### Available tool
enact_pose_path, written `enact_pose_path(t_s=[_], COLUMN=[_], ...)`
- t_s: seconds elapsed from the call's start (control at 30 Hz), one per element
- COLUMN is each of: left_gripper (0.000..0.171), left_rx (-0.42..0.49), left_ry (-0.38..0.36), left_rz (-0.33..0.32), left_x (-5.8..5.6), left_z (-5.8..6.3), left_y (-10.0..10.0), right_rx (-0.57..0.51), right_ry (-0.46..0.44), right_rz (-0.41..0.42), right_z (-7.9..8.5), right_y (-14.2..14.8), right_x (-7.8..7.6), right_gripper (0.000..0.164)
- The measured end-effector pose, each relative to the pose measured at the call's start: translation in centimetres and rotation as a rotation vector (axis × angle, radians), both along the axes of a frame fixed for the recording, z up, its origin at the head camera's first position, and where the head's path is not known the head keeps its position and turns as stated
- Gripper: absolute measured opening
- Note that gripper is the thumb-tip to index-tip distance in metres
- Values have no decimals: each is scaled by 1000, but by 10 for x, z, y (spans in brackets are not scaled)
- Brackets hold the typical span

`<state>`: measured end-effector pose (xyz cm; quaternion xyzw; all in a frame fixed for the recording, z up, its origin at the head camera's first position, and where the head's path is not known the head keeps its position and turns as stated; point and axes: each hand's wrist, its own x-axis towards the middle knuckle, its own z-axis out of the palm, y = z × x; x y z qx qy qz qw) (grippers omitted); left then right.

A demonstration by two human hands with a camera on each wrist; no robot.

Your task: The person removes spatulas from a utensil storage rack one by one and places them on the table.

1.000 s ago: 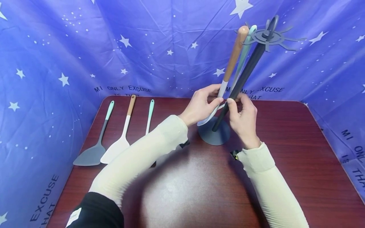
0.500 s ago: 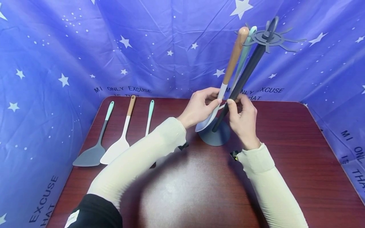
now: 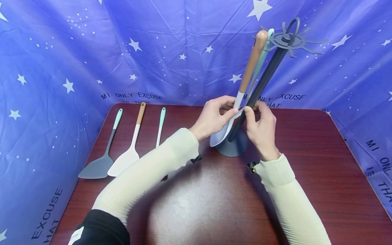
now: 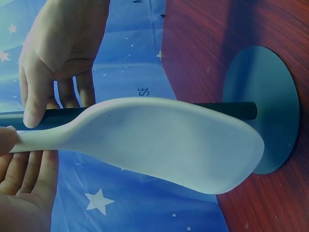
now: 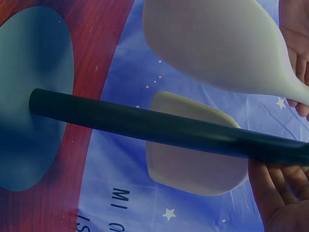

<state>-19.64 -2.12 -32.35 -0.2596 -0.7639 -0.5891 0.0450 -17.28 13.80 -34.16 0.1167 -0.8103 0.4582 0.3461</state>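
Observation:
My left hand (image 3: 214,117) pinches the white neck of a spoon spatula (image 3: 249,66) with a wooden handle, whose handle end is up beside the rack's hooks. Its broad, scooped white head (image 4: 169,140) hangs down in front of the pole in the left wrist view. My right hand (image 3: 261,127) grips the dark pole of a utensil stand (image 3: 269,73), thumb in front and fingers behind. A mint-handled utensil (image 3: 260,63) hangs from the hooked ring (image 3: 288,41); its pale, flat head (image 5: 198,169) shows behind the pole in the right wrist view.
On the left of the wooden table (image 3: 306,190) lie a grey turner (image 3: 99,165), a white turner (image 3: 127,160) with a wooden handle, and a mint-handled utensil (image 3: 161,119) partly hidden by my left sleeve. The stand's round base (image 3: 232,148) rests near the back. A starry blue cloth (image 3: 183,51) surrounds the table.
My left hand and the spoon spatula have sunk slightly, and the spatula's white head has swung to face more toward me. The hooked ring has turned a little. My right hand keeps its place.

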Motion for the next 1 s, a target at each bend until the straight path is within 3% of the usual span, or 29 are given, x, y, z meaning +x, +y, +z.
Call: enact_pose_path(t_s=[0.13,0.33,0.5,0.8,1.0], left_gripper=[24,24,25,25,24], left_rx=[11,26,26,51,57], left_ry=[2,2,3,20,59], left_rz=[-3,-8,-2,4,20], left_x=[1,3,5,7,8], left_z=[-1,-2,-3,-4,-3], left_y=[0,0,-1,-1,-2], right_rx=[-12,20,21,28,14], right_ry=[2,-9,-13,-6,6], right_rz=[9,-10,-6,-15,2], right_z=[5,-15,-19,-17,1], right_y=[-2,8,12,10,-1], right_x=[4,-10,-13,-13,1], right_gripper=[17,18,22,17,16])
